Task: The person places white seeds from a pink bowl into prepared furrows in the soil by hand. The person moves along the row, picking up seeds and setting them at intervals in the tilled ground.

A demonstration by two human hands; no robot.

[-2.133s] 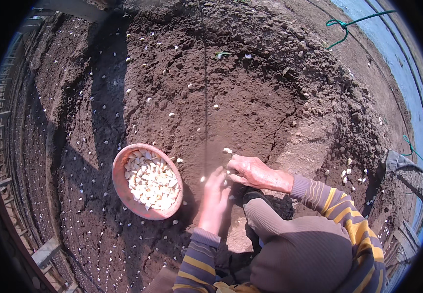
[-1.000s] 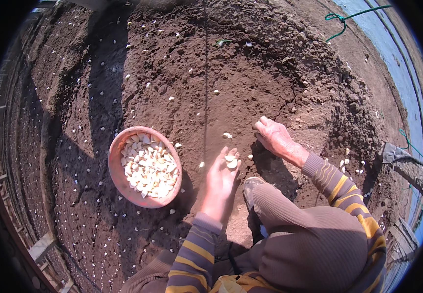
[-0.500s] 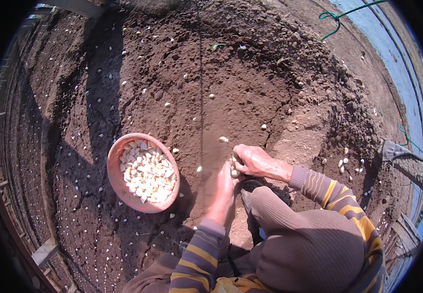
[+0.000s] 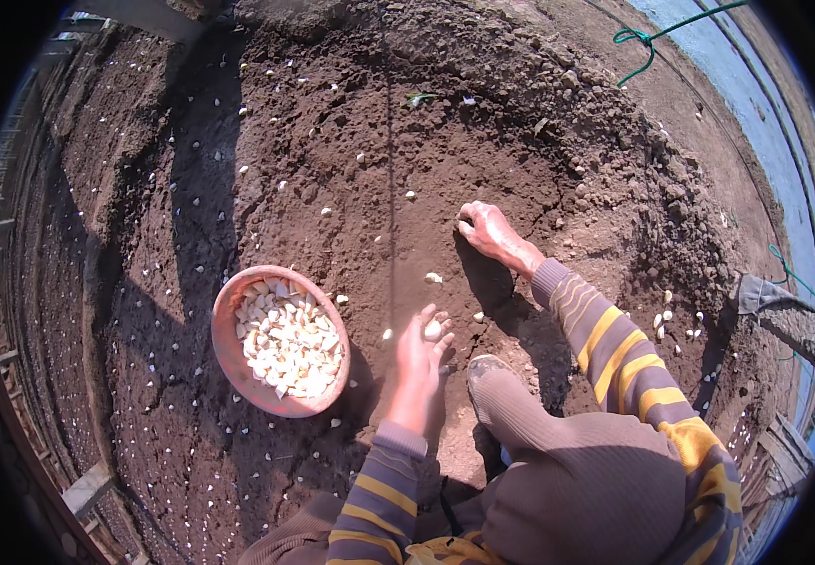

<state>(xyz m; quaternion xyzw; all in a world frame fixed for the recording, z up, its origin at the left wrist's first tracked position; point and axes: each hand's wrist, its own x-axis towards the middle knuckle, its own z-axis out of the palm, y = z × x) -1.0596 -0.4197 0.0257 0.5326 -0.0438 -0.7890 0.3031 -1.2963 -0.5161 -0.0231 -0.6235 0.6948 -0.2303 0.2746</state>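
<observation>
My left hand (image 4: 415,363) is turned palm up beside the clay bowl, fingers curled loosely around a pale garlic clove (image 4: 433,330). Farther forward and to the right, my right hand (image 4: 494,234) reaches down to the brown soil with its fingers pinched. A pale tip, seemingly of a garlic clove, shows at those fingertips; most of it is hidden. The reddish clay bowl (image 4: 222,344) stands on the ground left of my left hand, with many peeled-looking garlic cloves (image 4: 290,348) in it. Single cloves lie on the soil near both hands, one garlic clove (image 4: 434,278) between them.
Spaced cloves dot the soil bed (image 4: 332,245) to the left and ahead. A thin dark line (image 4: 391,169) runs forward across it. Several loose cloves (image 4: 660,325) lie at the right. Green cord (image 4: 647,40) is tied near a blue sheet (image 4: 709,47). My bent knee (image 4: 511,405) is close below.
My right hand has left my left hand and moved forward to the soil. My left hand has turned its palm up, fingers looser. The view has shifted slightly.
</observation>
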